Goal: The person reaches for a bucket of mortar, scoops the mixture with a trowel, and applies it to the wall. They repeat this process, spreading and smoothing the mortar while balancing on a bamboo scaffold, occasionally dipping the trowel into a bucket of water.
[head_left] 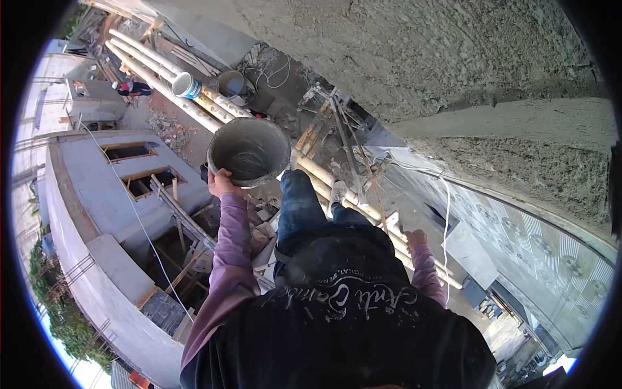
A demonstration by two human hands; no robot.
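Observation:
My left hand grips the rim of a round, cement-stained bucket, its fingers wrapped over the near left edge. The bucket tilts so that its grey, smeared inside faces me; only a little residue shows at the bottom. On the other side of my body, my right hand is low beside my hip with its fingers curled. A small dark shape shows at its fingertips, too small to name. Beneath me, my shoe rests on pale round poles.
Ahead, a white bucket with a blue label stands on the poles, near another bucket. Rough plaster wall rises at right, with a hanging white cable. A drop with timber lies left. A helmeted person is far off.

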